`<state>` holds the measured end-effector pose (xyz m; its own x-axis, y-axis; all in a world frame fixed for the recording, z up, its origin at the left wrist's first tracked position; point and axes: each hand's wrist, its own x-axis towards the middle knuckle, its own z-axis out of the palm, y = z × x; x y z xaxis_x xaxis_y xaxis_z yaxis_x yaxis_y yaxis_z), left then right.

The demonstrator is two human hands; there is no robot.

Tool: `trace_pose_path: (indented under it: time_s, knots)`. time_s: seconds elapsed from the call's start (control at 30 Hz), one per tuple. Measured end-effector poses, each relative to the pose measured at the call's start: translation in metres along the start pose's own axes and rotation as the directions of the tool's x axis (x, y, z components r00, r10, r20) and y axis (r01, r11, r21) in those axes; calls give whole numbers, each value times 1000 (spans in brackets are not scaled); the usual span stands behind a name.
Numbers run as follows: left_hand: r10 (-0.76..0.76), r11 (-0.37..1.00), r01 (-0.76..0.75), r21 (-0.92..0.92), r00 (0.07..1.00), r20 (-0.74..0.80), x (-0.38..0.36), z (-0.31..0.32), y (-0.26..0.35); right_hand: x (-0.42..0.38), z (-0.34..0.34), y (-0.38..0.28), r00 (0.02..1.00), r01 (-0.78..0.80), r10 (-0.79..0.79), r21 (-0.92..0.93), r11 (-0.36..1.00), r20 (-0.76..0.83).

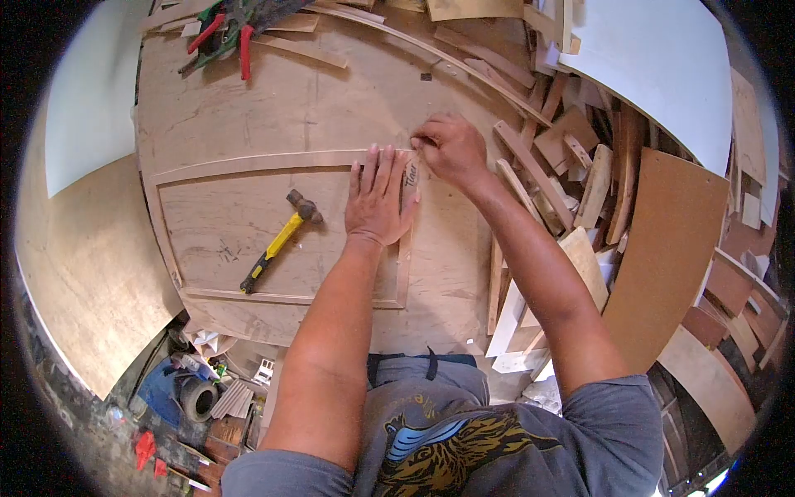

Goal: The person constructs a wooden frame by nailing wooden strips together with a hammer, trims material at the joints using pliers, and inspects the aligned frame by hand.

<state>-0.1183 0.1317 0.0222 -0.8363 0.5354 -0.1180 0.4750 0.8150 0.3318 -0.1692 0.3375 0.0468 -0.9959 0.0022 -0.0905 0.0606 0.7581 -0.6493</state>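
Observation:
A thin rectangular wooden frame [248, 161] lies flat on the plywood work surface [331, 108]. My left hand [374, 199] rests flat with fingers stretched out over its far right corner, beside handwritten lettering on the wood. At that same corner, my right hand [451, 149] is closed in a pinch; what its fingertips hold is too small to make out. Inside the frame lies a hammer [281, 240] with a yellow and black handle, its head toward the far side. A few small nails [226, 251] are scattered to the left of the hammer.
Red-handled tools [246, 51] lie at the far left among wood strips [302, 50]. Wood offcuts [592, 186] are heaped on the right, near a brown board [667, 257] and a white panel [654, 66]. A plywood sheet [99, 273] stands at the left, above floor clutter [199, 398].

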Motion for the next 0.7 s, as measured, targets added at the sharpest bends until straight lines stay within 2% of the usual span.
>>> trace_pose_path:
  time_s: [0.6,0.7]
  knots:
    - [1,1000,-1,-17,1000,-18,-1,-1,1,3,-3,-4,999,-18,21,-59,998,45]
    - [7,1000,-7,-5,1000,-25,-1,0,1,-1,2,0,997,61,-63,-62,996,-35]
